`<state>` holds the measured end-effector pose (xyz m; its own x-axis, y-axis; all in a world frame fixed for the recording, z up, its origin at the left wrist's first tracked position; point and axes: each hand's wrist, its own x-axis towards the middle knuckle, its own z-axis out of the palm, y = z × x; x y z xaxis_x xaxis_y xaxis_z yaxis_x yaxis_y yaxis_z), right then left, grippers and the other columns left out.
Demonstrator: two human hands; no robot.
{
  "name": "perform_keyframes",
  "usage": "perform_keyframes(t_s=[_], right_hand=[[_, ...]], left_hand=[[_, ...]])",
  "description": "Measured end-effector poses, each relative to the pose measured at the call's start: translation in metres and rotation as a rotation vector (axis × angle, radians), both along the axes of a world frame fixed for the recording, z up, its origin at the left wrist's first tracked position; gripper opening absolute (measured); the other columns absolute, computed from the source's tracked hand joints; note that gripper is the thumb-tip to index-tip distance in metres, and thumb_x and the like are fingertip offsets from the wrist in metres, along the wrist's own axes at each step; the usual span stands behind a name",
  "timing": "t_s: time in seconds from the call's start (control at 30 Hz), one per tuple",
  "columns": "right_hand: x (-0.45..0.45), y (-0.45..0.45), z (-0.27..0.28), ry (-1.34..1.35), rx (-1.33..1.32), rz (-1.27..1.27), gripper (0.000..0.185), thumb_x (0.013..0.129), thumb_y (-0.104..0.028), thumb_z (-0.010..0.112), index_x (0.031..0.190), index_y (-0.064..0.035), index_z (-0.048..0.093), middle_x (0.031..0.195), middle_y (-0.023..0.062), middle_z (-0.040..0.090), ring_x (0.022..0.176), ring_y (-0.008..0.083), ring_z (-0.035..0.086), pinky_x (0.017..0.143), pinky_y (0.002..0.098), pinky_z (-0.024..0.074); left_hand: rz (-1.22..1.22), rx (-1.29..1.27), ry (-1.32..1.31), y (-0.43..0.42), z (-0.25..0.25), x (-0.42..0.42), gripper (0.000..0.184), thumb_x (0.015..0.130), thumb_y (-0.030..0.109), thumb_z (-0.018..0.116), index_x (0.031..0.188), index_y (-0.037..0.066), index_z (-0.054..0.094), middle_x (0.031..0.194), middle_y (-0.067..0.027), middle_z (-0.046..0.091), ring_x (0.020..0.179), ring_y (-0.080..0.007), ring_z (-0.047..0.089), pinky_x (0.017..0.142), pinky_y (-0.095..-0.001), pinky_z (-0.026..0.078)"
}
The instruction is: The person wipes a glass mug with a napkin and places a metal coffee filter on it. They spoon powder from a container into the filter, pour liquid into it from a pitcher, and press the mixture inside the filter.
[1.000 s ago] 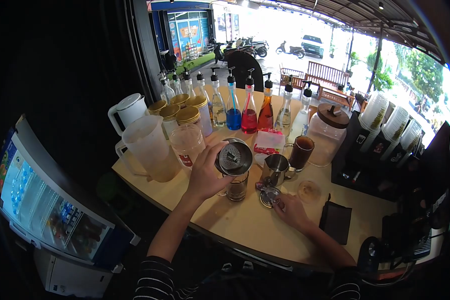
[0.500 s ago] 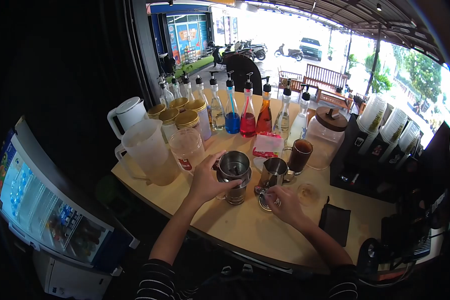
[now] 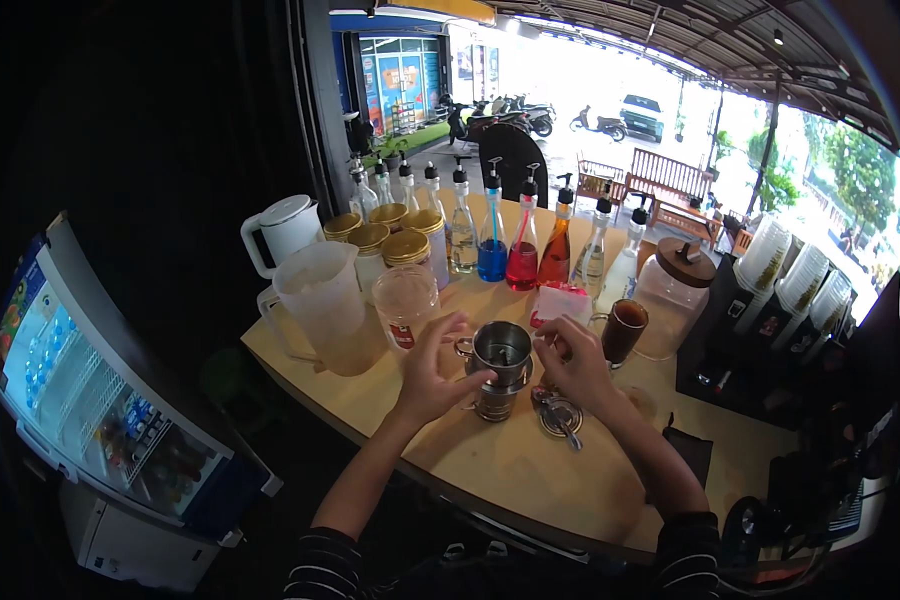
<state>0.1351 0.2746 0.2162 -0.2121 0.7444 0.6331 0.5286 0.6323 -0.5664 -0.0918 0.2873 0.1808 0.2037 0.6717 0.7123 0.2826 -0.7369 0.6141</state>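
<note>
A metal drip coffee filter with a side handle sits on top of a glass on the table. My left hand is open at its left side, thumb stretched toward the filter's lower rim. On the other side, my right hand is raised near the rim, fingers bent but apart, with nothing visible in them. Below it, a metal spoon rests on a round metal lid. Behind the right hand stands a glass mug of dark brown liquid. The metal pitcher is hidden.
Plastic pitchers and gold-lidded jars stand at left. Pump bottles line the back. A wooden-lidded jar, cup holders and a dark pouch are at right.
My right hand has let go of the spoon and moved up beside the filter. My left hand has loosened from around the filter. The view has shifted, moving everything slightly rightward.
</note>
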Motion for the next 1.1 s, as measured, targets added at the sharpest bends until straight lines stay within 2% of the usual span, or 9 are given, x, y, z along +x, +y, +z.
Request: perform_keyframes(t_s=[0.13, 0.2, 0.23, 0.33, 0.47, 0.57, 0.7, 0.83, 1.1], right_hand=[[-0.024, 0.012, 0.035, 0.030, 0.098, 0.098, 0.011, 0.083, -0.007, 0.062, 0.089, -0.0002, 0.056, 0.080, 0.0109, 0.056, 0.073, 0.0236, 0.057, 0.065, 0.0322, 0.0454], [-0.042, 0.019, 0.050, -0.103, 0.123, 0.150, 0.011, 0.083, -0.007, 0.063, 0.090, -0.0002, 0.059, 0.082, 0.0099, 0.057, 0.074, 0.0194, 0.058, 0.066, 0.0282, 0.0465], [-0.054, 0.025, 0.054, -0.115, 0.138, 0.190, 0.012, 0.084, -0.009, 0.062, 0.091, 0.0001, 0.060, 0.084, 0.0115, 0.059, 0.077, 0.0214, 0.060, 0.071, 0.0303, 0.0481], [-0.093, 0.046, 0.063, -0.108, 0.132, 0.352, 0.012, 0.082, -0.007, 0.061, 0.091, 0.0004, 0.062, 0.087, 0.0140, 0.061, 0.080, 0.0246, 0.062, 0.074, 0.0344, 0.0497], [-0.127, 0.073, 0.064, -0.206, 0.121, 0.394, 0.014, 0.081, -0.007, 0.060, 0.090, 0.0016, 0.065, 0.084, 0.0158, 0.064, 0.077, 0.0269, 0.064, 0.073, 0.0359, 0.0503], [-0.140, 0.095, 0.060, -0.548, -0.123, 0.460, 0.020, 0.080, -0.015, 0.058, 0.083, 0.0022, 0.066, 0.069, 0.0151, 0.064, 0.066, 0.0263, 0.063, 0.068, 0.0345, 0.0500], [-0.159, 0.128, 0.047, -0.938, -0.417, 0.447, 0.026, 0.077, -0.027, 0.061, 0.077, -0.0021, 0.068, 0.070, 0.0156, 0.064, 0.064, 0.0272, 0.060, 0.058, 0.0388, 0.0447], [-0.175, 0.145, 0.007, -1.281, -0.055, 0.389, 0.020, 0.067, -0.023, 0.062, 0.068, -0.0045, 0.068, 0.061, 0.0148, 0.060, 0.059, 0.0305, 0.060, 0.061, 0.0376, 0.0501], [-0.166, 0.148, -0.016, -1.310, 0.046, 0.482, 0.025, 0.071, -0.032, 0.062, 0.072, -0.0081, 0.070, 0.068, 0.0090, 0.064, 0.064, 0.0267, 0.061, 0.063, 0.0379, 0.0495]], left_hand=[[0.216, 0.071, -0.245, 0.009, -0.049, -0.042, 0.080, 0.068, 0.030, 0.084, 0.128, 0.000, 0.040, 0.117, -0.0151, 0.051, 0.100, -0.0241, 0.055, 0.086, -0.0355, 0.045], [0.514, -0.028, -0.276, 0.014, -0.063, -0.048, 0.088, 0.066, 0.030, 0.085, 0.132, 0.000, 0.035, 0.124, -0.0179, 0.047, 0.111, -0.0257, 0.051, 0.092, -0.0375, 0.042], [0.480, -0.112, -0.262, 0.019, -0.069, -0.048, 0.097, 0.062, 0.029, 0.087, 0.134, -0.001, 0.030, 0.130, -0.0200, 0.042, 0.121, -0.0284, 0.044, 0.097, -0.0402, 0.039], [0.326, -0.404, -0.212, 0.023, -0.077, -0.048, 0.100, 0.059, 0.028, 0.088, 0.134, -0.002, 0.029, 0.132, -0.0211, 0.042, 0.123, -0.0313, 0.044, 0.100, -0.0424, 0.038], [0.297, -0.299, -0.142, 0.039, -0.092, -0.067, 0.096, 0.059, 0.019, 0.084, 0.136, -0.001, 0.030, 0.130, -0.0218, 0.042, 0.121, -0.0326, 0.044, 0.102, -0.0440, 0.036], [0.286, -0.251, -0.191, 0.044, -0.106, -0.077, 0.094, 0.058, 0.016, 0.082, 0.136, 0.000, 0.031, 0.128, -0.0205, 0.043, 0.120, -0.0337, 0.045, 0.102, -0.0435, 0.036], [0.267, -0.146, -0.196, 0.038, -0.098, -0.078, 0.093, 0.058, 0.015, 0.082, 0.136, 0.002, 0.033, 0.127, -0.0185, 0.044, 0.120, -0.0337, 0.045, 0.101, -0.0425, 0.037], [0.238, -0.058, -0.158, 0.038, -0.095, -0.082, 0.092, 0.056, 0.012, 0.082, 0.135, 0.004, 0.036, 0.127, -0.0164, 0.044, 0.120, -0.0314, 0.045, 0.101, -0.0406, 0.038], [0.217, -0.067, -0.135, 0.039, -0.093, -0.082, 0.091, 0.057, 0.010, 0.081, 0.135, 0.007, 0.036, 0.128, -0.0155, 0.044, 0.121, -0.0322, 0.045, 0.101, -0.0404, 0.039]])
